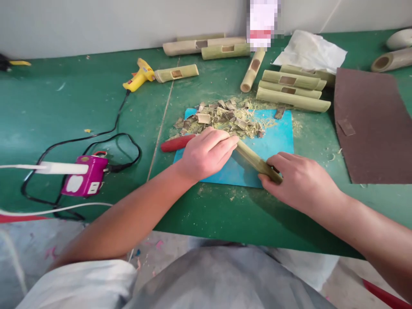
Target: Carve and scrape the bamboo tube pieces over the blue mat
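A green bamboo tube [252,157] slants over a blue mat [225,169], held at both ends. My left hand [208,152] is closed over its far end, which the fingers hide. Around the near end, my right hand [298,180] is wrapped with the thumb underneath. A red handle [176,143] sticks out to the left of my left hand; the rest of that tool is hidden. Just beyond my left hand, a heap of bamboo chips and shavings [225,116] covers the back of the mat.
Notched bamboo tubes [292,99] lie stacked at the back right, beside a brown sheet [373,128] and white paper [310,51]. A yellow glue gun [140,76] lies back left; its black cord runs to a purple power adapter [85,176] with a white plug.
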`<state>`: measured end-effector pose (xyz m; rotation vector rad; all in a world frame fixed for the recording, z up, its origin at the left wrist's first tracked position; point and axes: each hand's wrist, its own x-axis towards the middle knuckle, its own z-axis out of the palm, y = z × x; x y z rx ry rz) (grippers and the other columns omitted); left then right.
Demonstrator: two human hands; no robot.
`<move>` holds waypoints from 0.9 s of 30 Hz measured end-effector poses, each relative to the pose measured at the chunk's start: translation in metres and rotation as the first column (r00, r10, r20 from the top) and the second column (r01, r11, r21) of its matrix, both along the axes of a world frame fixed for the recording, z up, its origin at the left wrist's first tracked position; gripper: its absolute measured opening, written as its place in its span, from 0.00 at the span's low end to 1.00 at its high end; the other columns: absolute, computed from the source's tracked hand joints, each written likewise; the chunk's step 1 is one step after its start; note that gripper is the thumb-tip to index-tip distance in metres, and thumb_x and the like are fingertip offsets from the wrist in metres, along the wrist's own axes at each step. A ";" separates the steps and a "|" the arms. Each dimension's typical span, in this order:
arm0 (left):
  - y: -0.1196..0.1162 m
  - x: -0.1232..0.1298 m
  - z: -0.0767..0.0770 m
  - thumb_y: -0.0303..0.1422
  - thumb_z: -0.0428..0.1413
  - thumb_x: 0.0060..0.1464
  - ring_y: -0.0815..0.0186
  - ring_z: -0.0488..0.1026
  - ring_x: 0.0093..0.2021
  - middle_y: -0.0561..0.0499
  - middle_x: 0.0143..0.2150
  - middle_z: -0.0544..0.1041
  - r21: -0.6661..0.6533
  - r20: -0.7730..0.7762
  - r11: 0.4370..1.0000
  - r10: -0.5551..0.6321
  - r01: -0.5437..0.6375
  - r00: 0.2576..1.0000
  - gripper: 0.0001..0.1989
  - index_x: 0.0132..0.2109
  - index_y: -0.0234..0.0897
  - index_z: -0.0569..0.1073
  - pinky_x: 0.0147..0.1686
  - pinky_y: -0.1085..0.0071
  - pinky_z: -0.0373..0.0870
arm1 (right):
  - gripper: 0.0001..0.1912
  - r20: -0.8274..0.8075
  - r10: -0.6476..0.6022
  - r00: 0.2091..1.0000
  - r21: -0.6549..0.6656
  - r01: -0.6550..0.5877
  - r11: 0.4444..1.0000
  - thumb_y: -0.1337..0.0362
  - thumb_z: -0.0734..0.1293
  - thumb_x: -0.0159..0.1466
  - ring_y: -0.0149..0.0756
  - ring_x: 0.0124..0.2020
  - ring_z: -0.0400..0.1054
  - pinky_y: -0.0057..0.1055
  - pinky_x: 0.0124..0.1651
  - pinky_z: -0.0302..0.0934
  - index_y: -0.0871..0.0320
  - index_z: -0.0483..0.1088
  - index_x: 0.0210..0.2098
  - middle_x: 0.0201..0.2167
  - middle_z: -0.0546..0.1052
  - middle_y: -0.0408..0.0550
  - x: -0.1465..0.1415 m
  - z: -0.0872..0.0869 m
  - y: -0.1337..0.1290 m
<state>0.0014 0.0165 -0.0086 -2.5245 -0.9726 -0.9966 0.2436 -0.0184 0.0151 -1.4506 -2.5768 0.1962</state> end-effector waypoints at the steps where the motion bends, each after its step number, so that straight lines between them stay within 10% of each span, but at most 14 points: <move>1: 0.000 0.001 0.001 0.28 0.55 0.61 0.67 0.74 0.35 0.48 0.36 0.78 -0.004 -0.009 1.000 0.005 -0.005 1.000 0.07 0.46 0.34 0.75 0.39 0.68 0.73 | 0.09 0.002 -0.036 0.999 -0.001 0.036 0.999 0.58 0.63 0.60 0.32 0.22 0.59 0.32 0.25 0.47 0.57 0.67 0.28 0.24 0.70 0.44 -0.002 0.000 0.000; 10: 0.007 0.018 -0.001 0.30 0.51 0.65 0.66 0.76 0.41 0.45 0.40 0.79 -0.266 0.084 0.964 0.050 -0.026 0.995 0.10 0.45 0.31 0.75 0.44 0.69 0.73 | 0.12 0.025 -0.181 0.983 -0.065 0.182 0.981 0.55 0.62 0.61 0.28 0.20 0.53 0.31 0.24 0.42 0.56 0.63 0.26 0.23 0.68 0.43 -0.016 0.000 0.006; 27: 0.001 0.026 -0.004 0.29 0.47 0.66 0.67 0.71 0.33 0.48 0.31 0.74 -0.225 -0.067 0.974 -0.057 0.040 0.996 0.12 0.39 0.32 0.74 0.35 0.71 0.70 | 0.14 0.081 -0.202 0.976 -0.151 0.212 0.965 0.55 0.63 0.62 0.28 0.21 0.52 0.29 0.26 0.41 0.56 0.60 0.26 0.23 0.66 0.41 -0.020 -0.005 0.004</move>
